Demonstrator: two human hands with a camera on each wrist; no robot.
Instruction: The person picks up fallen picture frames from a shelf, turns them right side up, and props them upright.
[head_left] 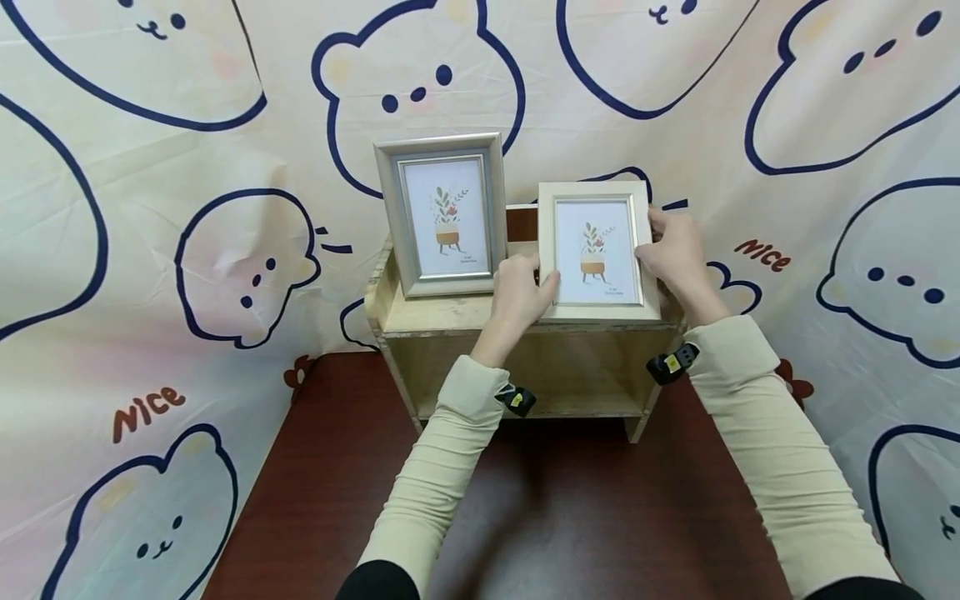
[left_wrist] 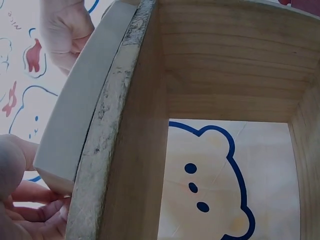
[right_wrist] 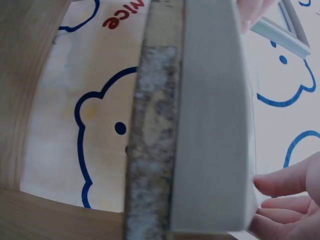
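A cream picture frame (head_left: pixel 598 252) with a plant print leans upright on the right side of the top board of a small wooden shelf (head_left: pixel 480 312). My left hand (head_left: pixel 517 287) grips its lower left edge, thumb on the front. At the right edge my right hand (head_left: pixel 673 250) holds it, the thumb on the front border and the other fingers partly hidden behind. In both wrist views the bottom of the cream frame (left_wrist: pixel 82 100) lies along the worn front edge of the top board (right_wrist: pixel 155 125). Left of my hands stands a larger silver-beige picture frame (head_left: pixel 442 217).
Below the top board the shelf has an open compartment (head_left: pixel 525 375). It stands on a dark red-brown table (head_left: pixel 540 517), against a cloth backdrop (head_left: pixel 247 158) printed with bears. Black camera straps sit at both wrists.
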